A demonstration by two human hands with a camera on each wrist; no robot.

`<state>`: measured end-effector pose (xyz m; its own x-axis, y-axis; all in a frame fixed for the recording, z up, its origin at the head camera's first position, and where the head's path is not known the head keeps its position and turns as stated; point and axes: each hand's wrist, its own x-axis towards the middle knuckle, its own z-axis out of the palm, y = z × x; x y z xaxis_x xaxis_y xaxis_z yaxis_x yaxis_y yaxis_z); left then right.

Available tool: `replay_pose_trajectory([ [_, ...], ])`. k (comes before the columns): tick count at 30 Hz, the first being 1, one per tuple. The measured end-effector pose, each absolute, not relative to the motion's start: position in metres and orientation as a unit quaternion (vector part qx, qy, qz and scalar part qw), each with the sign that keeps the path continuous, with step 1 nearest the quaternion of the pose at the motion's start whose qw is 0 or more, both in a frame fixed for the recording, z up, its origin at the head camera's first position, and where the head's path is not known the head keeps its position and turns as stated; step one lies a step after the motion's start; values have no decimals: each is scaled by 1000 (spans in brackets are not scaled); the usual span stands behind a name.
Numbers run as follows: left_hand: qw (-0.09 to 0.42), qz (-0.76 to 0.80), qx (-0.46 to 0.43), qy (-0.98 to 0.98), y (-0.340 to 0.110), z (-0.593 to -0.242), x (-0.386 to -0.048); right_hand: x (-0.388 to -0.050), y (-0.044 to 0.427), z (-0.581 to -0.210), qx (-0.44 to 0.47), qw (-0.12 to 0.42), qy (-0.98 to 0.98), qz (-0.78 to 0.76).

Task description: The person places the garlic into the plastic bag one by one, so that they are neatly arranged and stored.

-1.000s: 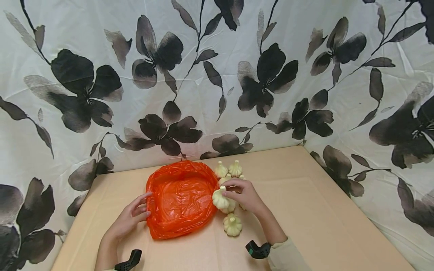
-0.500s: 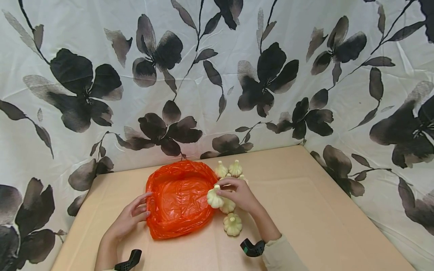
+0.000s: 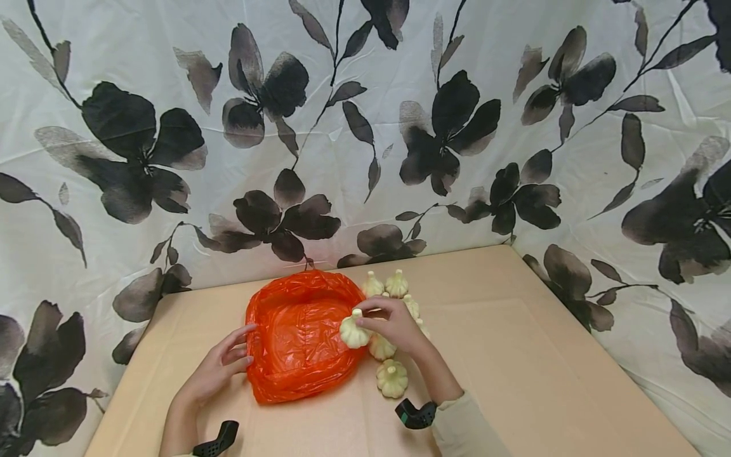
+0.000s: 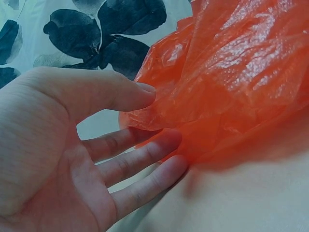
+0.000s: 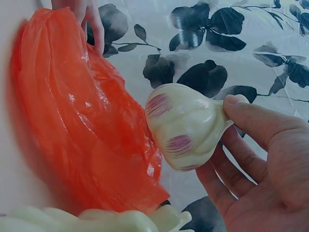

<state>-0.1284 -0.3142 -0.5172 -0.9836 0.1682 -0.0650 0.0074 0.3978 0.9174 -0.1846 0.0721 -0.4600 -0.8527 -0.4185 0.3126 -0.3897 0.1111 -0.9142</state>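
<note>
A garlic bulb [image 3: 353,331] is pinched by its stem in the right hand [image 3: 394,322] at the red bag [image 3: 285,386]'s right rim; its left side is touched by the left hand [image 3: 214,368], fingers relaxed. Other bulbs [image 3: 391,379] are grouped at right.

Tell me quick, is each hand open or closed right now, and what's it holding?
Left hand: open, touching the bag.
Right hand: closed, holding a garlic.

A pale, purple-streaked garlic bulb [image 3: 353,332] is held stem-up at the open red plastic bag's [image 3: 308,388] right rim.
</note>
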Motion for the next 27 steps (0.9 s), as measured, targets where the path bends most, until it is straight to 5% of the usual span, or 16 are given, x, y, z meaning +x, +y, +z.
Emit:
replay_pose_trajectory([
  [8,72,537,48,839,-314,-517,-127,-174,66,-440,-284,17,745,-604],
  [27,82,534,45,840,-315,-515,-128,-194,48,-460,-289,35,743,-603],
])
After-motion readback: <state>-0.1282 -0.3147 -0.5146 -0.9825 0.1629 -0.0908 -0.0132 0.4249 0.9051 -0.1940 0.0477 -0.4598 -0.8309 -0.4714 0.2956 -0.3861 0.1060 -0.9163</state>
